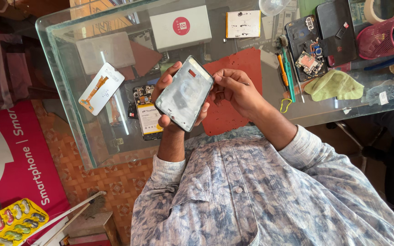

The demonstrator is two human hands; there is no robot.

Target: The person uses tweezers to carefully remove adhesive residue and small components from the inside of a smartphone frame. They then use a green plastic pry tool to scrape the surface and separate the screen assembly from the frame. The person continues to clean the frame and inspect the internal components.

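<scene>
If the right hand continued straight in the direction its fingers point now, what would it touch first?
The right hand points its fingers at the edge of the phone frame that the left hand holds, and already seems to touch it. So the frame comes first, though depth is hard to judge.

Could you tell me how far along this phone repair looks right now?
Done: one phone lies opened on the glass table, circuit board exposed, and a battery lies loose. In hand: the left hand holds a phone frame while the right hand works its edge. Left: the loose parts are not yet back together.
</scene>
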